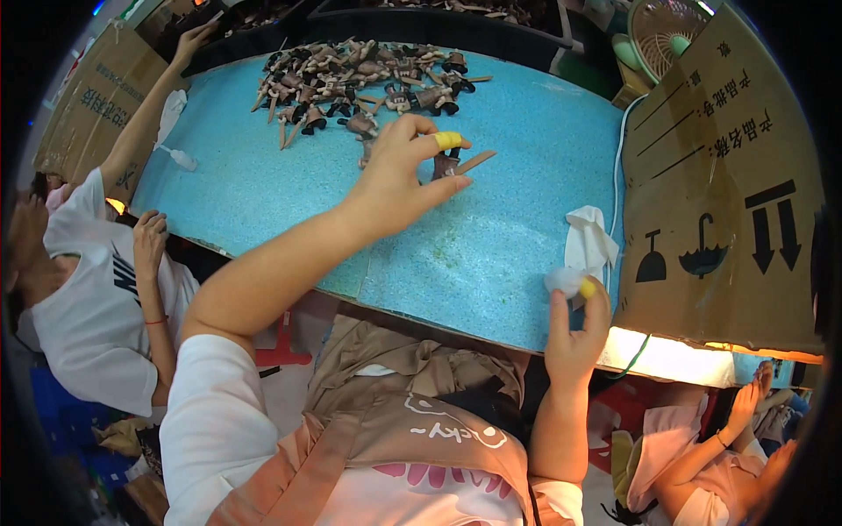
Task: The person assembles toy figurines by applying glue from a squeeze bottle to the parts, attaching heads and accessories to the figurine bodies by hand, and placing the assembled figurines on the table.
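My left hand [403,175], yellow tape round one finger, reaches over the middle of the blue-topped table [500,228]. Its thumb and fingers pinch a small brown figurine [446,165] with black feet and a flat tan blade sticking out to the right. Behind that hand lies a loose pile of similar figurines [351,79]. My right hand [579,329], also taped yellow, is at the table's near right edge. Its fingertips grip a small rounded translucent white object [565,281]; its exact kind is unclear. A crumpled white tissue [589,241] lies just beyond it.
Cardboard boxes stand at the right [719,193] and far left [96,96]. A white cable [621,158] runs along the right edge. Black trays [447,22] line the back. A white squeeze bottle [181,159] lies near a co-worker's arm [145,123] at left; another person's hands [745,403] show lower right.
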Tool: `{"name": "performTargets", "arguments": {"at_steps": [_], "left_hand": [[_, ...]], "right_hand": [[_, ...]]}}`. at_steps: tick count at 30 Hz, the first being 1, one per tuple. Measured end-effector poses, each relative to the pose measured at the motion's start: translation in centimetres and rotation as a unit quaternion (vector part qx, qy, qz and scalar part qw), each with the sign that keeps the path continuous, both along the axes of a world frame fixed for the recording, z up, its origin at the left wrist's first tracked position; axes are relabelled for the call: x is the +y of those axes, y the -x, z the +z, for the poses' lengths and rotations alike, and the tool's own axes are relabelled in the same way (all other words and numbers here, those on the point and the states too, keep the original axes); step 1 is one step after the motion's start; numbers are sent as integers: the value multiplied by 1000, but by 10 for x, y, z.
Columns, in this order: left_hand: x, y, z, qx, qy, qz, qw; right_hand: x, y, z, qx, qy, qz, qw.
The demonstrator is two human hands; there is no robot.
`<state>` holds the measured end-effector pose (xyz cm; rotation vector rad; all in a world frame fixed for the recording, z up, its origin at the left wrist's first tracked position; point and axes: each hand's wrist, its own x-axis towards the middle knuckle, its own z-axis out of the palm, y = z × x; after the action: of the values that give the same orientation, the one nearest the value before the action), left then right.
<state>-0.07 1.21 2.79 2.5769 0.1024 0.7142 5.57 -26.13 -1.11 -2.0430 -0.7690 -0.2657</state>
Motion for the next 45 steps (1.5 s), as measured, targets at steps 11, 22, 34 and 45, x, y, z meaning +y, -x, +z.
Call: {"name": "performTargets", "arguments": {"at_steps": [11,22,34,45], "left_hand": [[-116,25,-1,225,865,-144,424],[-135,48,-17,139,784,-276,539],[-124,54,-12,77,593,-264,757],[-124,55,-10,66,589,-264,761]], "right_hand": [[-4,58,39,367,-357,223,830],[-7,64,30,424,-357,212,805],[-46,93,21,46,-439,123,889],[-30,88,29,-46,-328,104,938]]}}
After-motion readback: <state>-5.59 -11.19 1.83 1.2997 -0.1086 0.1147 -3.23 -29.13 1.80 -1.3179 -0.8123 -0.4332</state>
